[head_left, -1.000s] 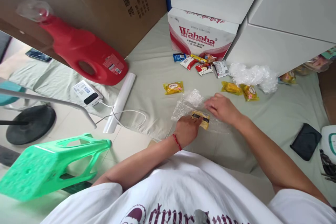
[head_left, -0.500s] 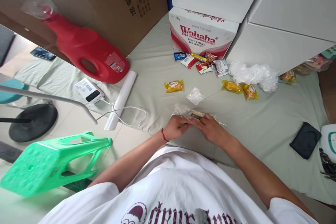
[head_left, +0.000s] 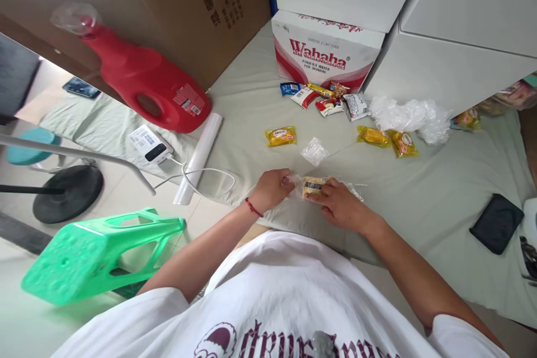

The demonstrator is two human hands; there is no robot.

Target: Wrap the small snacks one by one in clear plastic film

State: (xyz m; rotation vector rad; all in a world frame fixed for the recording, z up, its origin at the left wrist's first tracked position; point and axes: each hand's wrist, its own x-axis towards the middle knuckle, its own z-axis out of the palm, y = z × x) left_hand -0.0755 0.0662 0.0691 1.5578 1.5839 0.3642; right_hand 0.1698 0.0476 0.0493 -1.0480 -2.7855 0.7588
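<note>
A small yellow-and-black snack packet [head_left: 312, 185] lies wrapped in clear plastic film [head_left: 356, 191] on the pale green sheet [head_left: 419, 190]. My left hand [head_left: 272, 188], with a red string at the wrist, pinches the film's left end. My right hand [head_left: 340, 205] grips the wrapped packet from the right. A small crumpled ball of clear film [head_left: 314, 151] rests just beyond my hands, and a yellow snack packet [head_left: 281, 136] lies farther left of it.
Two more yellow packets [head_left: 381, 139] and a heap of clear plastic [head_left: 405, 114] lie at right; several mixed snacks [head_left: 325, 99] sit before a Wahaha box [head_left: 325, 56]. A red jug [head_left: 145, 83], film roll [head_left: 198, 158], power bank [head_left: 150, 145], green stool [head_left: 98, 251] and black wallet [head_left: 497, 222] surround them.
My right hand drew back from the spread film and both hands closed together on the packet, gathering the film tightly around it. The small film ball now lies apart on the sheet.
</note>
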